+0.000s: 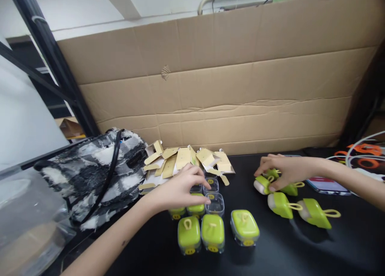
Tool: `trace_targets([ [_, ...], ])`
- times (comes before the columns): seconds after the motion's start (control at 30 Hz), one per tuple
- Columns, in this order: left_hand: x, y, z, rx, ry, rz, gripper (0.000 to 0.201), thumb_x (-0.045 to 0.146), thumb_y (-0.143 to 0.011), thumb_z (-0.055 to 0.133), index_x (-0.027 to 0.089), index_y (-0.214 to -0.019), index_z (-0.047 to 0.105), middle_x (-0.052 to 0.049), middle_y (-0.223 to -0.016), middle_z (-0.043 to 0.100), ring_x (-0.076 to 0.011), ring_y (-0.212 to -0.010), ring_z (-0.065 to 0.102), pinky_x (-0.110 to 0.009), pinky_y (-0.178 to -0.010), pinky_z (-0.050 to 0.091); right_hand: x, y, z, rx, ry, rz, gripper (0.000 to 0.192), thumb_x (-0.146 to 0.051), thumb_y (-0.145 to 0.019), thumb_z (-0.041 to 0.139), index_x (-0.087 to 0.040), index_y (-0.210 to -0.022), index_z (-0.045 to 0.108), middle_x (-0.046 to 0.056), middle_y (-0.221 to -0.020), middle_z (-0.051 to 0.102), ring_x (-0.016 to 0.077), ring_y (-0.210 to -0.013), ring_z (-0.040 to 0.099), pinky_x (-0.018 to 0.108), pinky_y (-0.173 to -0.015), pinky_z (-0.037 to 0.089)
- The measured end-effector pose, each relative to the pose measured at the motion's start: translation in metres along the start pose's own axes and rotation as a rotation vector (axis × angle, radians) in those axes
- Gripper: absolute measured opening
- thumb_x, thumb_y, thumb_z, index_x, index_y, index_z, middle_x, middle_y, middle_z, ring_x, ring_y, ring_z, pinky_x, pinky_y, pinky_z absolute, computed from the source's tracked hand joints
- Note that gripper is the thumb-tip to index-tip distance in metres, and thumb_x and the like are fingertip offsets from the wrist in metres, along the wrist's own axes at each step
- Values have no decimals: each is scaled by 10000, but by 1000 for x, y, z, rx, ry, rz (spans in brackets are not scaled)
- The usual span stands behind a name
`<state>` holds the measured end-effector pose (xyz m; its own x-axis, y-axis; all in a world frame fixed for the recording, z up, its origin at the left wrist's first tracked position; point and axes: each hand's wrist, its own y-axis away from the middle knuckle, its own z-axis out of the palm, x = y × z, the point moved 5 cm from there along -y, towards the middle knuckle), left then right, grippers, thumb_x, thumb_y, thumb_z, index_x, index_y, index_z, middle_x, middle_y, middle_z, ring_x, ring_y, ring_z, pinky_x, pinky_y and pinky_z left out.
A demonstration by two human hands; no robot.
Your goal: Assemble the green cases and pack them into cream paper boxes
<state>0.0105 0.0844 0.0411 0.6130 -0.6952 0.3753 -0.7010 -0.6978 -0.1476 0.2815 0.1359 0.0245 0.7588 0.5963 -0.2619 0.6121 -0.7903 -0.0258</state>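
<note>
My left hand (180,188) reaches over a group of small square containers, thumb and fingers apart. Its fingertips are at the near clear cup (217,206) and a farther clear cup (213,184), both without green tops; contact is unclear. In front stand green-topped containers (213,230) with yellow face stickers, and one green-topped container (245,226) sits apart to the right. My right hand (281,172) has its thumb and fingers around a green cap (264,184) with a white base and yellow loop. Nearby lie other green caps (281,205), tipped on their sides.
Opened small cardboard boxes (177,160) lie behind the containers. A grey-black patterned bag (105,176) with a black strap and a clear plastic bag (30,224) are left. A phone (329,186), cables and orange-handled scissors (365,150) are right. A cardboard panel (216,91) stands behind.
</note>
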Motion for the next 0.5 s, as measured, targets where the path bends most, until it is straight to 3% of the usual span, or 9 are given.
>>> trace_targets([
  [0.17,-5,-1,9,-38,31,47,255,343,-795,724,211,-1012,699,-56,-1006,611,-227,-1012,567,-348,-900,462,-2,-6,4,34,-101,6,317,-337,-572,759,-245,-872,715,36,-893,701,304,-908,633,453,-837,473],
  [0.23,-4,3,12,-33,42,61,252,332,-819,701,202,-1034,690,-66,-1034,608,-216,-1009,582,-330,-893,471,-9,-5,3,74,-187,-6,311,-284,-622,711,-228,-921,647,31,-908,692,270,-881,640,406,-804,494],
  [0.37,-3,14,14,-17,40,83,186,289,-897,606,196,-1030,695,-80,-1061,646,-214,-1020,593,-326,-901,461,-38,-5,1,152,-400,-64,360,-251,-760,597,-235,-1109,510,15,-916,667,204,-842,650,322,-737,526],
  [0.5,-2,25,15,-14,14,101,216,268,-955,506,217,-1019,706,-75,-1145,684,-228,-1047,602,-353,-919,438,-77,-14,11,193,-589,-131,435,-322,-780,638,-235,-1174,476,54,-1094,635,210,-937,644,359,-841,525],
])
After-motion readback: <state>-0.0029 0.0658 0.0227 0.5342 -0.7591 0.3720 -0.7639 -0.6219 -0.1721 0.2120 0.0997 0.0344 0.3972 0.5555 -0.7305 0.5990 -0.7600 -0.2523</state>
